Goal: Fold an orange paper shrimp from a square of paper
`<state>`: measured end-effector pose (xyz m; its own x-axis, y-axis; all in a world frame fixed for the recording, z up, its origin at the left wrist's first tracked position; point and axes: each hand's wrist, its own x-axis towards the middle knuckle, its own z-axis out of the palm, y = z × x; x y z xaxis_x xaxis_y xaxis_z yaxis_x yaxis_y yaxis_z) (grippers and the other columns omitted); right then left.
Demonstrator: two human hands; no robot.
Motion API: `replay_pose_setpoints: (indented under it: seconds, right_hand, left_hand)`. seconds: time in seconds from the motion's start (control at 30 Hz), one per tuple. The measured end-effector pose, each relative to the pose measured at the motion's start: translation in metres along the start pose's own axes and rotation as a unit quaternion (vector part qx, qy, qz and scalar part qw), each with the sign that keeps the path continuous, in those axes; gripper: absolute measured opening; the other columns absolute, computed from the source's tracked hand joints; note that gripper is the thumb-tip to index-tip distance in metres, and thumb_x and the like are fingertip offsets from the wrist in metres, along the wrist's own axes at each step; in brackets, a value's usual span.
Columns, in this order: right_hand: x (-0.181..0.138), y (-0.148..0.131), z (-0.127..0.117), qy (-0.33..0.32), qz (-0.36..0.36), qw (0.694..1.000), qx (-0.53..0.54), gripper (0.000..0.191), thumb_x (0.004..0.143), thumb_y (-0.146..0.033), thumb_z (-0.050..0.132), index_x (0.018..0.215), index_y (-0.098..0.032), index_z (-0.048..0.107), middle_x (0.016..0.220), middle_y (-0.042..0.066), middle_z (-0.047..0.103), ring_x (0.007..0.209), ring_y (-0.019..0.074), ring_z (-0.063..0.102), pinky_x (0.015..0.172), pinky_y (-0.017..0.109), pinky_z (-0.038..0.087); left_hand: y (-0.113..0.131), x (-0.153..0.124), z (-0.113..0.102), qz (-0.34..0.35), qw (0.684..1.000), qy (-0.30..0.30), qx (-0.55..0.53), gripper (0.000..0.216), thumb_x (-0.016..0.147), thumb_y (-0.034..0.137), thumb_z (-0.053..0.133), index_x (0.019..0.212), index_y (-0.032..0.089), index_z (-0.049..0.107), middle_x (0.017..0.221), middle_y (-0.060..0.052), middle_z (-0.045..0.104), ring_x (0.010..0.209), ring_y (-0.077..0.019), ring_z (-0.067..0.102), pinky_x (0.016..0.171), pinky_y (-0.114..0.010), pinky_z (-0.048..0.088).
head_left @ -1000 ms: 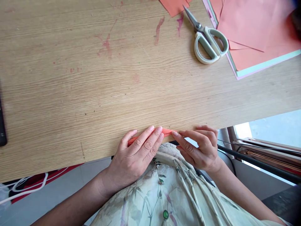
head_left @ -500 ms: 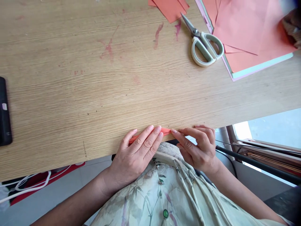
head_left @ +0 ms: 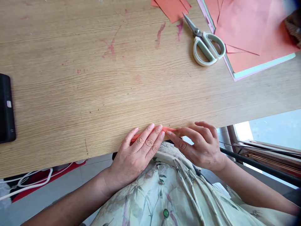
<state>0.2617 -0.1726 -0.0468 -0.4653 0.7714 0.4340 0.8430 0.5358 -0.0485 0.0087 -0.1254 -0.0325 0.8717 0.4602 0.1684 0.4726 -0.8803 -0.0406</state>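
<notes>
Paper (head_left: 167, 128) beneath left grip (head_left: 138, 153) — fingers flat, hold unclear; right grip (head_left: 203, 148) slightly parted at paper's tip.

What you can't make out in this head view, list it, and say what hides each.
All in the head view:
Orange strip: middle covered by the left hand.
Left thumb: hidden, apparently under that hand.
Black device: cut off by the left edge.
Dark thing: blurred and cut off by the right edge.
Paper stack: far part cut off by the top edge.
Specks on the table: too small to identify.
</notes>
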Motion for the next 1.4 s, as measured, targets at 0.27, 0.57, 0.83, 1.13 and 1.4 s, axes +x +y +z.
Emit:
replay_pose_setpoints:
  seconds: [0.27,0.57,0.83,1.13,1.4]
  right_hand:
    - [-0.002,0.018,-0.006,0.008,-0.062,0.997,0.054,0.033,0.093,-0.018,0.069,0.126,-0.015,0.069,0.105,0.007,0.077,0.094,0.0203,0.065,0.089,0.042,0.049]
    - [0.005,0.033,-0.01,-0.001,-0.164,0.985,0.051,0.036,0.087,-0.021,0.076,0.123,-0.021,0.071,0.107,0.003,0.076,0.089,0.0181,0.064,0.081,0.039,0.05]
    - [0.022,0.036,-0.011,-0.002,-0.206,0.978,0.026,0.028,0.086,-0.02,0.077,0.114,-0.022,0.076,0.091,-0.002,0.072,0.081,0.0142,0.058,0.081,0.037,0.05]
    - [0.017,0.038,-0.007,-0.007,-0.194,0.98,0.03,0.023,0.085,-0.025,0.079,0.108,-0.031,0.075,0.093,-0.004,0.071,0.083,0.0137,0.056,0.084,0.035,0.05]
    - [0.022,0.039,-0.01,0.009,-0.209,0.977,0.038,0.016,0.085,-0.022,0.079,0.1,-0.027,0.076,0.096,-0.003,0.073,0.084,0.0129,0.059,0.08,0.033,0.051]
  left_hand:
    - [-0.034,0.001,-0.008,0.077,0.995,-0.046,-0.038,0.051,0.105,0.033,0.047,0.152,0.015,0.043,0.163,-0.007,0.036,0.147,-0.0306,0.04,0.115,-0.052,0.036]
    - [-0.073,0.01,-0.014,0.166,0.982,-0.043,-0.076,0.043,0.107,0.029,0.043,0.15,0.025,0.047,0.161,0.002,0.039,0.149,-0.0222,0.038,0.111,-0.043,0.039]
    - [-0.072,0.012,-0.012,0.165,0.98,-0.043,-0.099,0.044,0.105,0.029,0.049,0.149,0.023,0.048,0.158,-0.001,0.046,0.147,-0.0251,0.042,0.111,-0.044,0.039]
    - [-0.072,0.011,-0.013,0.163,0.981,-0.058,-0.089,0.044,0.106,0.029,0.045,0.15,0.026,0.046,0.16,0.0,0.04,0.149,-0.0241,0.04,0.113,-0.044,0.037]
    - [-0.072,0.012,-0.014,0.156,0.981,-0.065,-0.095,0.045,0.106,0.028,0.046,0.15,0.026,0.045,0.16,0.0,0.042,0.148,-0.0229,0.041,0.115,-0.044,0.036]
